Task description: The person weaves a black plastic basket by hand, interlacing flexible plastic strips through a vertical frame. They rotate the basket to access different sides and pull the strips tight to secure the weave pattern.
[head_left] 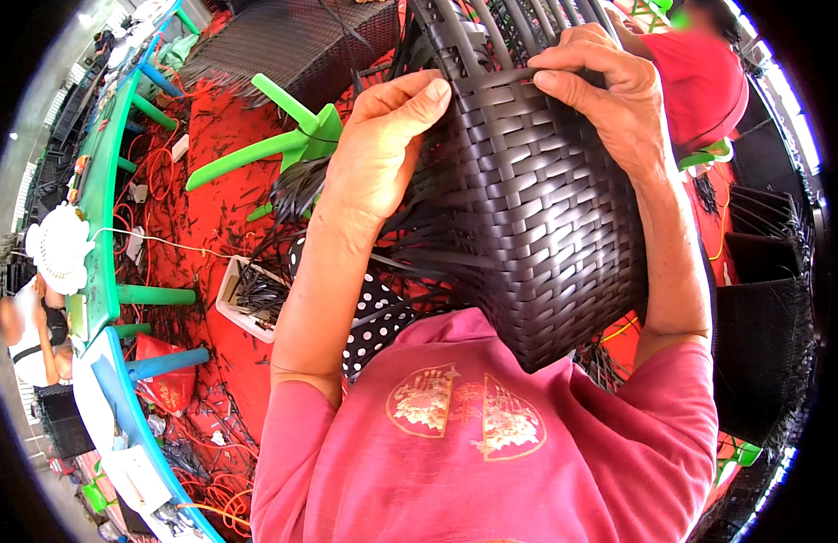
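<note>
The dark brown woven piece [568, 213] stands in the middle, its near corner against the pink shirt [473, 462]. Across its far edge runs a flat strip [496, 80], its right end pinched between thumb and fingers of the right hand [609, 86]. The left hand [392, 122] is curled at the left edge, thumb against fingers; I cannot tell whether it grips a strip. If the pinch slackened, the strip could spring out or sit crooked; a missed upright strand [491, 36] would break the pattern. Loose strips [428, 244] fanning out to the left could snag or tangle. No writing can be read on the weave. The shirt carries a pale two-part print with no legible words. Left, the white fan [61, 249] by the green worktop [100, 208] shows no readable label.
</note>
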Demonstrator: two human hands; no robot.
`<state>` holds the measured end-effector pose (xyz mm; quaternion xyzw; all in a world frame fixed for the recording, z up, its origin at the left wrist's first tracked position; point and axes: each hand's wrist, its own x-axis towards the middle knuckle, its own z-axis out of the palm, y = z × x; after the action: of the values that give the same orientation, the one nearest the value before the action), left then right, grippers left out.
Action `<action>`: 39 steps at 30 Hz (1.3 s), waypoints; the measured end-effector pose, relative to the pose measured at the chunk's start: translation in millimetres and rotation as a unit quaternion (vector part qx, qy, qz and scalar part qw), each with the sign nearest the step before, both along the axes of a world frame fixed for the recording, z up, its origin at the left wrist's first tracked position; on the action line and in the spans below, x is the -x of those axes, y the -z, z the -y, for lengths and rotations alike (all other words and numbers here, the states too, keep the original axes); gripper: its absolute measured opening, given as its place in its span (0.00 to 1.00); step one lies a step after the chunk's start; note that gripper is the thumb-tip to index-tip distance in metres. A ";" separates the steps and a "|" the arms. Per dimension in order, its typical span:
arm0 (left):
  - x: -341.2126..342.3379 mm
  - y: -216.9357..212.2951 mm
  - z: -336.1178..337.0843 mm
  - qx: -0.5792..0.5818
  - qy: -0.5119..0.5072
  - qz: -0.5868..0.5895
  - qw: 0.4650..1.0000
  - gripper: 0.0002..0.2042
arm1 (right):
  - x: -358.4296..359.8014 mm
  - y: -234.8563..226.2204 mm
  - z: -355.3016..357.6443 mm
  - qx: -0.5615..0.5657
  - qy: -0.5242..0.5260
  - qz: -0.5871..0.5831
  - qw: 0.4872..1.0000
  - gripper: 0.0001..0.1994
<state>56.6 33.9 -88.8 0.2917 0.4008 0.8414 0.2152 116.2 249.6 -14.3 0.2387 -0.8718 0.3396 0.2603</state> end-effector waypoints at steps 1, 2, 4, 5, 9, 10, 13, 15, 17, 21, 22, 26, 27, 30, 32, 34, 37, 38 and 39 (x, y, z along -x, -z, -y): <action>2.9 0.8 0.5 0.003 0.025 -0.010 1.000 0.17 | 0.1 -0.2 0.3 0.004 0.002 0.005 1.000 0.06; 3.1 1.1 1.0 0.005 0.021 -0.018 1.000 0.17 | 0.4 0.0 0.7 0.009 0.004 0.010 1.000 0.06; 5.4 0.7 1.5 0.007 0.017 -0.038 0.999 0.18 | 3.5 -1.1 0.7 0.008 0.009 0.017 1.000 0.06; 8.4 1.3 2.1 0.004 0.018 -0.048 0.999 0.19 | 5.8 -2.0 0.5 0.003 0.008 0.022 1.000 0.06; 21.8 -0.8 0.5 -0.025 0.023 -0.050 0.998 0.19 | 23.4 -6.9 3.1 0.007 0.025 0.042 0.999 0.06; 26.9 -1.1 -0.1 -0.033 0.021 -0.043 0.998 0.19 | 31.1 -7.2 3.5 0.016 0.025 0.047 0.998 0.06; 44.1 -2.5 -1.9 -0.056 0.015 -0.024 0.998 0.20 | 55.4 -9.4 3.0 0.020 0.013 0.049 0.999 0.06; 53.1 -5.0 -4.5 -0.068 0.004 -0.020 0.997 0.18 | 69.9 -10.5 2.5 0.018 0.010 0.043 0.999 0.06; 58.1 -9.1 -6.8 -0.078 -0.013 -0.026 0.997 0.16 | 81.6 -11.3 1.9 0.020 0.007 0.052 0.998 0.06; 69.3 -7.4 -9.3 -0.078 -0.026 -0.036 0.996 0.18 | 98.5 -17.5 7.9 -0.033 0.001 -0.021 0.999 0.04; 70.4 -6.8 -10.0 -0.073 -0.036 -0.032 0.996 0.18 | 101.3 -20.9 10.4 -0.063 -0.007 -0.060 0.996 0.03; 70.8 -8.2 -14.3 -0.051 -0.048 -0.024 0.997 0.17 | 110.5 -13.3 -4.9 -0.041 -0.024 -0.041 0.998 0.05; 68.1 -8.5 -16.6 -0.058 -0.060 -0.017 0.996 0.16 | 109.8 -11.8 -5.6 -0.035 -0.015 -0.040 0.998 0.05; 69.1 -9.8 -17.3 -0.065 -0.039 -0.027 0.997 0.16 | 107.5 -10.7 -7.8 -0.021 0.001 -0.033 0.999 0.05; 65.8 -9.2 -20.6 -0.061 -0.039 -0.030 0.997 0.17 | 106.2 -10.5 -11.5 -0.014 -0.005 -0.023 1.000 0.05; 64.8 -8.2 -21.4 -0.058 -0.049 -0.036 0.996 0.17 | 107.1 -10.8 -12.0 -0.023 -0.026 -0.042 0.999 0.05; 60.7 -8.8 -21.9 -0.067 -0.041 -0.050 0.996 0.19 | 104.1 -12.0 -16.4 -0.043 -0.043 -0.058 0.996 0.04; 59.4 -8.6 -22.6 -0.058 -0.043 -0.059 0.996 0.20 | 103.9 -11.4 -17.8 -0.042 -0.049 -0.065 0.996 0.04; 58.0 -8.1 -22.8 -0.049 -0.046 -0.069 0.995 0.22 | 103.1 -11.3 -18.7 -0.041 -0.055 -0.073 0.995 0.04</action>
<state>-1.4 56.7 -80.7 0.3402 0.3863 0.8468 0.1341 13.1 268.3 -3.0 0.3209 -0.8494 0.2988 0.2938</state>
